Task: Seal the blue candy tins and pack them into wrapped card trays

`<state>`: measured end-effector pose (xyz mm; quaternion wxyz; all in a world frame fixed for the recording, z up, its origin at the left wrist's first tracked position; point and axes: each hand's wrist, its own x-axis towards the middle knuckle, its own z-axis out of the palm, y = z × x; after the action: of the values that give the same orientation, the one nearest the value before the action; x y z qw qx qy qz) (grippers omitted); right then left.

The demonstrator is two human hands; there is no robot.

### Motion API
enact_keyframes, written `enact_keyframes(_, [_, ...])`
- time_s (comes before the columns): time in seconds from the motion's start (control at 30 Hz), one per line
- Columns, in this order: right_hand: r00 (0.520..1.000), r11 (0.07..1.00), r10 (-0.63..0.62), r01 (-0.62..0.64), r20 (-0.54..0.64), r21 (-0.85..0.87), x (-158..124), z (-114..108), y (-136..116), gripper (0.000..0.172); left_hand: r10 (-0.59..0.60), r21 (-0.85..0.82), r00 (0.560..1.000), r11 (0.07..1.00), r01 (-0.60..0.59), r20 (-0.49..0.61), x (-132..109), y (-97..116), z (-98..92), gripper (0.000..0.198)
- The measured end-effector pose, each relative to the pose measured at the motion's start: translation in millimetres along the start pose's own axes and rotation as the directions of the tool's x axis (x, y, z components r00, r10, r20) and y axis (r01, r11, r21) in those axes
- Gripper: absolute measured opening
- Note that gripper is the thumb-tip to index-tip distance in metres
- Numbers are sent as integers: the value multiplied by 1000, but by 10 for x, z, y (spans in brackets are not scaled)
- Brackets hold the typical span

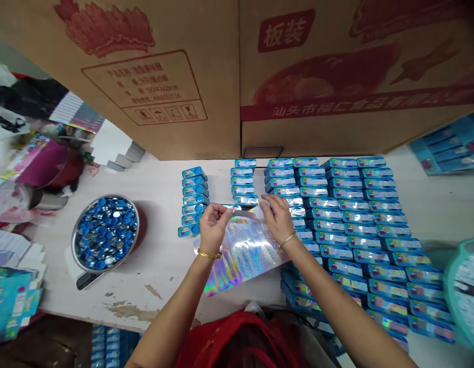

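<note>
A shiny holographic sheet lies on the white table in front of me. My left hand pinches its far edge with closed fingers. My right hand rests on the sheet's far right corner, fingers curled onto it beside a small blue box. Columns of small blue boxes stand just beyond my hands, and a large field of the same blue boxes fills the table to the right.
A metal bowl full of blue round caps sits at the left. Big cardboard cartons wall off the back. A teal basket is at the right edge. Flat printed packaging piles up at the far left.
</note>
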<state>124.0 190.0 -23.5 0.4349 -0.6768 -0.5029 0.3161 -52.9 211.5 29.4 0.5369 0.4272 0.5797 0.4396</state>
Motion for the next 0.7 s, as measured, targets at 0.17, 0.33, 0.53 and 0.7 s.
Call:
enact_keyframes(0.17, [980, 972, 112, -142, 166, 185, -23, 271, -394, 46, -89, -125, 993, 989, 79, -73, 255, 40, -198, 27])
enact_keyframes(0.33, [902, 798, 267, -404, 339, 447, 158, 731, -539, 43, -123, -126, 986, 986, 109, -112, 441, 10, -463, 26])
enact_keyframes(0.53, [946, 882, 159, -265, 283, 390, 535, 1106, -691, 32, -65, -71, 976, 996, 52, -208, 836, 25, -745, 24])
enact_keyframes(0.7, [979, 946, 54, -113, 199, 303, 934, 1476, -608, 25, 46, 114, 955, 993, -13, -294, 1301, -91, -849, 18])
